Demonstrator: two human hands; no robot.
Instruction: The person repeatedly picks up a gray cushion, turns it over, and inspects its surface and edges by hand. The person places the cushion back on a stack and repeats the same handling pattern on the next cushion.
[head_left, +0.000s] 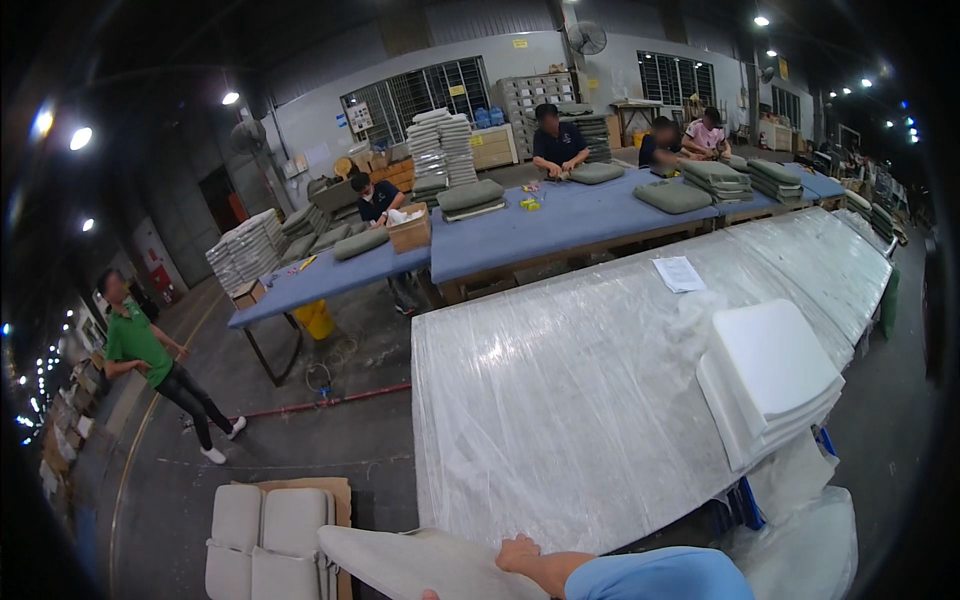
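Note:
A limp, off-white cushion cover (425, 560) spans from the near edge of the plastic-wrapped table to the stacked cushions at lower left. My right hand (520, 555), below a light blue sleeve, has its fingers curled on the cover's right end, close to the table edge. Of my left hand (430, 595) only a fingertip shows at the bottom border, against the cover; its other fingers are out of sight. Pale seat cushions (236, 518) lie in stacks on cardboard just left of the cover.
White foam pads (775, 360) are stacked on the right of the wrapped table (560, 400), near a paper sheet (679, 274). Beyond, several people work with grey-green cushions at blue tables (540, 225). A person in green (138, 345) stands at left. A red hose (350, 397) crosses the floor.

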